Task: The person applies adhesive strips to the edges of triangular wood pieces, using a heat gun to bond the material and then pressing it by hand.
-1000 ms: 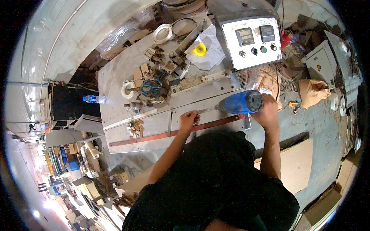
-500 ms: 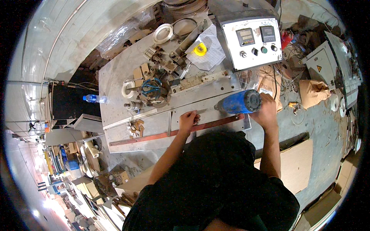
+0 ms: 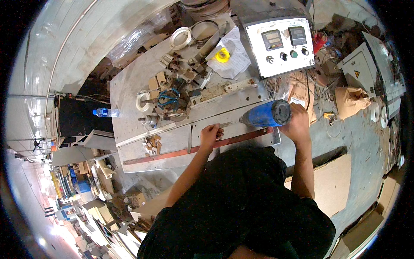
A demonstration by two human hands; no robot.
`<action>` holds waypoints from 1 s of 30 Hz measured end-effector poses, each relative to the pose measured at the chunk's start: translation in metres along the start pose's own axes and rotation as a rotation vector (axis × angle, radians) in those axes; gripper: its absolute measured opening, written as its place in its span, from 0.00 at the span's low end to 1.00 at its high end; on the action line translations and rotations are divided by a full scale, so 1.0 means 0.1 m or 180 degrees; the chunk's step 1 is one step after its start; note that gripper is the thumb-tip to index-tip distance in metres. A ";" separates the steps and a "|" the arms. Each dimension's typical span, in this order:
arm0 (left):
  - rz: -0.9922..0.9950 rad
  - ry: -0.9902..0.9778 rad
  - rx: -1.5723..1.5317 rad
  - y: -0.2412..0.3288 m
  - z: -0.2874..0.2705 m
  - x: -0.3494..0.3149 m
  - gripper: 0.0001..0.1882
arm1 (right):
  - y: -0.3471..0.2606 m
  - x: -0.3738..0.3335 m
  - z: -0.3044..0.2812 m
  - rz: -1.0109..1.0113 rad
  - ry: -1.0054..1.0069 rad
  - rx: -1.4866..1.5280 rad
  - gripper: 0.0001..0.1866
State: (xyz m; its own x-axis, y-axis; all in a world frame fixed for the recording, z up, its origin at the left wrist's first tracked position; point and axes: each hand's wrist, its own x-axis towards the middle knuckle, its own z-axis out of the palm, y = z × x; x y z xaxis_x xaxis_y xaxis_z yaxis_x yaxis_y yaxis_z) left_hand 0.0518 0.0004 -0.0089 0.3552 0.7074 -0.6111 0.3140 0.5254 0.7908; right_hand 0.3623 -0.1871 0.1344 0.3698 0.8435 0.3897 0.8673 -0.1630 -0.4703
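Note:
My right hand [image 3: 297,124] grips a blue heat gun [image 3: 262,115] with a black vented rear end. It is held above the right part of the metal table, its dark nozzle pointing left. My left hand [image 3: 210,136] is a little left of the nozzle, fingers pinched on a thin strip [image 3: 225,124] that reaches toward the nozzle; what the strip is, I cannot make out. Under my left wrist a long reddish-brown bar [image 3: 172,155] runs along the table's near edge. A narrow metal strip [image 3: 189,139] lies across it, left of my left hand.
Small brown offcuts [image 3: 152,144] lie on the metal table [image 3: 129,93]. Blue-handled scissors [image 3: 169,97], metal fixtures [image 3: 181,64], a tape measure [image 3: 222,55] on papers and white rings stand farther back. A control box [image 3: 280,45] rises at back right; cardboard [image 3: 330,185] lies on the floor.
Both hands and the heat gun hold almost the same place. The whole view has shifted very slightly.

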 end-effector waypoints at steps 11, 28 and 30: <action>-0.0087 0.0004 0.0033 0.02 -0.02 0.02 0.16 | -0.08 0.04 -0.02 0.0189 -0.0077 0.0126 0.20; 0.0513 0.0284 0.0730 0.18 0.24 -0.29 0.13 | 0.14 -0.02 -0.23 -0.0025 0.0144 -0.0420 0.17; 0.0628 0.0206 0.1006 0.10 0.16 -0.22 0.14 | 0.19 -0.07 -0.22 0.0107 0.0061 -0.0521 0.17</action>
State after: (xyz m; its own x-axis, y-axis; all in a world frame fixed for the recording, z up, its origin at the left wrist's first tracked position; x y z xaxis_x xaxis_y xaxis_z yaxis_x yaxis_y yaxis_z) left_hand 0.0608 -0.0179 0.0119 0.3828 0.8142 -0.4365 0.5048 0.2113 0.8370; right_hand 0.3841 -0.2072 0.1402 0.4046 0.8265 0.3915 0.8964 -0.2735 -0.3488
